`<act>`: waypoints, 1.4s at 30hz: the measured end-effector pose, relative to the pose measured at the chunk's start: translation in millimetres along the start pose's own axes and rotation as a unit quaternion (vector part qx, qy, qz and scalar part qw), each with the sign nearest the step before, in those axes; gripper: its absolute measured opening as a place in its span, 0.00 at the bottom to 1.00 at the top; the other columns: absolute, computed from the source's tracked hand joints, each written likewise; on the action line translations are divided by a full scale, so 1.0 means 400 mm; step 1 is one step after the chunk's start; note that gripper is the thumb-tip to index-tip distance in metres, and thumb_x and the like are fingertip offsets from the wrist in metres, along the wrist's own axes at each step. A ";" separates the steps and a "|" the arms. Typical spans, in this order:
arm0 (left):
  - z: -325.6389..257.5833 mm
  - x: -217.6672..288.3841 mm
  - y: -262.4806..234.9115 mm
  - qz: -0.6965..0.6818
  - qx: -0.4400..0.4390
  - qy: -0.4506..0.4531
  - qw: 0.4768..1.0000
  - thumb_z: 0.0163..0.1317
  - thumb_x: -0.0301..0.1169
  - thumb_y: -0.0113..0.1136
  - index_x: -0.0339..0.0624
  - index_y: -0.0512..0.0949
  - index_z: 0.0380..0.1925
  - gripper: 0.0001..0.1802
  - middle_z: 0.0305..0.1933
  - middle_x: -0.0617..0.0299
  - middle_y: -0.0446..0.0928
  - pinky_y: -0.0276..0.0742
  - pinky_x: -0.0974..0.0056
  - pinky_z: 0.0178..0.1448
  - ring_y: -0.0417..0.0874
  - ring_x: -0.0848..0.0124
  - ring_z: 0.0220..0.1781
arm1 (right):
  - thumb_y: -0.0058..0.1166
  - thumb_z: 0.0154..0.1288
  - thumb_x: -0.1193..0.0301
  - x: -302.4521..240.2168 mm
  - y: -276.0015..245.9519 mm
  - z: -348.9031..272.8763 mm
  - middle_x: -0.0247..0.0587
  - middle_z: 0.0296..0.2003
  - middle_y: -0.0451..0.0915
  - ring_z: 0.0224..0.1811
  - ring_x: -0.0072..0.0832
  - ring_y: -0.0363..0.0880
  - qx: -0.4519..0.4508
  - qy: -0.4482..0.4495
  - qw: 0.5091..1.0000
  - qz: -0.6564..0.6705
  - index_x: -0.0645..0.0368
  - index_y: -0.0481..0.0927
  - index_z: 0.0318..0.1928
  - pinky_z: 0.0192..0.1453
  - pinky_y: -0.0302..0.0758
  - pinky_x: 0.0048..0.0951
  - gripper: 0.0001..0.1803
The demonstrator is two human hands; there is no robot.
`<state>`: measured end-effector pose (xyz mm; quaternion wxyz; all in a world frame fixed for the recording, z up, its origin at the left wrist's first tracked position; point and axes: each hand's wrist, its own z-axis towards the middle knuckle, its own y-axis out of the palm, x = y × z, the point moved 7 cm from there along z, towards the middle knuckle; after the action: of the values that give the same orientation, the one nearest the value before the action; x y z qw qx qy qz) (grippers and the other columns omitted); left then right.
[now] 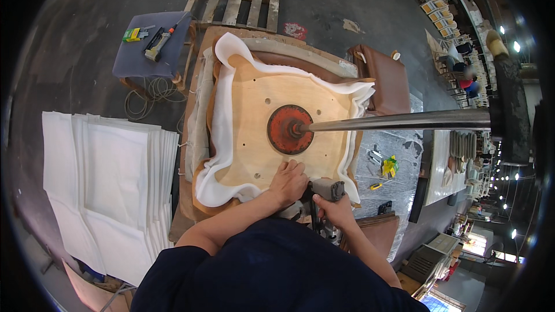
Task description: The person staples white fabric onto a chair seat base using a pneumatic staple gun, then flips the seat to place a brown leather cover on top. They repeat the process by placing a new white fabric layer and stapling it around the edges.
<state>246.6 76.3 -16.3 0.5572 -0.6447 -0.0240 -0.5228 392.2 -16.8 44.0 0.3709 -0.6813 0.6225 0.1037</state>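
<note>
A square wooden seat board lies underside up, with white wadding and a brown cover edge ruffled around it. A round red press plate on a shiny metal rod bears on the board's middle. At the near edge, my left hand rests with fingers curled down on the board; what they pinch is hidden. My right hand grips a grey staple gun by its handle, just right of the left hand. The gun's nose is hidden.
A second staple gun and a small box lie on a blue padded stool. White wadding sheets are stacked left. A brown cushion, yellow packet and yellow cutter sit right. A wooden pallet lies behind.
</note>
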 end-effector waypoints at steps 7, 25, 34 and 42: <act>0.002 -0.005 0.000 -0.008 -0.007 0.000 1.000 0.72 0.38 0.66 0.45 0.90 0.31 0.13 0.46 0.57 0.79 0.69 0.48 0.65 0.77 0.55 0.57 | 0.77 0.73 0.69 0.018 0.001 -0.025 0.34 0.37 0.87 0.23 0.20 0.81 -0.006 -0.005 1.000 0.030 0.57 0.74 0.81 0.26 0.76 0.27 0.40; -0.022 -0.017 -0.191 -0.139 -0.003 -0.075 0.987 0.75 0.38 0.68 0.40 0.89 0.40 0.12 0.41 0.49 0.85 0.80 0.46 0.58 0.86 0.47 0.52 | 0.76 0.73 0.71 0.004 0.011 -0.014 0.33 0.34 0.85 0.23 0.21 0.80 0.007 -0.028 1.000 0.004 0.55 0.76 0.79 0.28 0.80 0.27 0.37; -0.311 -0.017 -0.325 0.025 -0.135 -0.021 0.990 0.67 0.39 0.79 0.42 0.85 0.46 0.16 0.50 0.53 0.84 0.80 0.47 0.64 0.84 0.50 0.59 | 0.76 0.71 0.77 0.082 0.078 -0.140 0.33 0.44 0.87 0.32 0.17 0.81 0.088 -0.125 0.980 0.127 0.52 0.75 0.81 0.35 0.81 0.25 0.40; -0.268 -0.081 -0.254 0.091 -0.190 0.073 0.975 0.70 0.37 0.73 0.42 0.87 0.43 0.11 0.45 0.54 0.82 0.82 0.46 0.59 0.85 0.50 0.51 | 0.78 0.68 0.75 0.048 0.058 -0.136 0.50 0.58 0.92 0.63 0.34 0.91 0.145 -0.200 0.967 0.054 0.56 0.80 0.77 0.70 0.84 0.38 0.38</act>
<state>100.1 53.0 13.6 0.4697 -0.6983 0.1758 -0.5107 357.1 -65.1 61.9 0.5770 -0.5505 0.5799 0.1665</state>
